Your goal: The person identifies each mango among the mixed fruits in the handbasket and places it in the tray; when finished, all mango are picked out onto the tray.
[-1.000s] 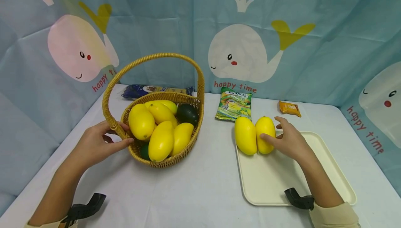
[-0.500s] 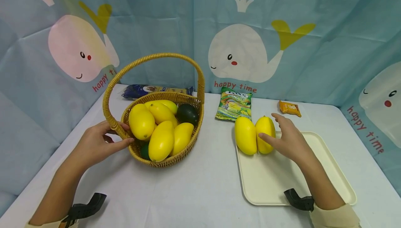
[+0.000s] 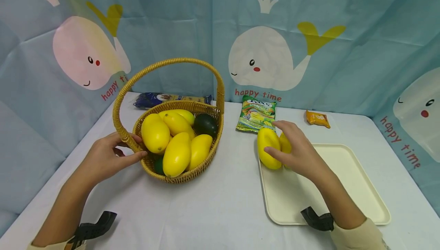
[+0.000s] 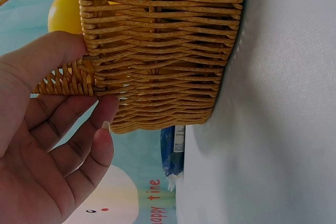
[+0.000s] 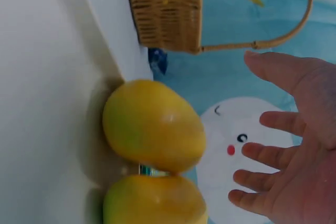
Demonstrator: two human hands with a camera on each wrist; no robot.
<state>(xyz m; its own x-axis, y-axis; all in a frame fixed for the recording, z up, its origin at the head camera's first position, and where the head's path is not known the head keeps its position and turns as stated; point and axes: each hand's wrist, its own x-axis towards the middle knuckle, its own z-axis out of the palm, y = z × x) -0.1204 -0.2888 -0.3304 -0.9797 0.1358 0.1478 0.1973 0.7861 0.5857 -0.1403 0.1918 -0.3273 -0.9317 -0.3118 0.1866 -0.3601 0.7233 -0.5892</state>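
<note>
My left hand (image 3: 104, 158) grips the rim of a wicker basket (image 3: 185, 177) near the foot of its tall handle, the thumb on one side and fingers on the other. Several yellow mangoes (image 3: 177, 154) fill the basket, with a dark green avocado (image 3: 205, 125) and another dark green fruit partly hidden beneath. Two more mangoes lie side by side on a cream tray (image 3: 337, 181). Over them hovers my right hand (image 3: 300, 152), fingers spread and holding nothing. It covers much of the right mango (image 3: 285, 145); the left mango (image 5: 155, 124) shows clear of the palm in the right wrist view.
Behind the tray lies a green candy bag (image 3: 257, 114), with a small orange packet (image 3: 317, 119) to its right. A long blue packet (image 3: 148, 100) lies behind the basket. A blue whale-print curtain (image 3: 192, 32) encloses the white table (image 3: 220, 212).
My right hand has moved left, from around the right mango to over the left one. Both mangoes stay in place. The left hand and basket have not moved.
</note>
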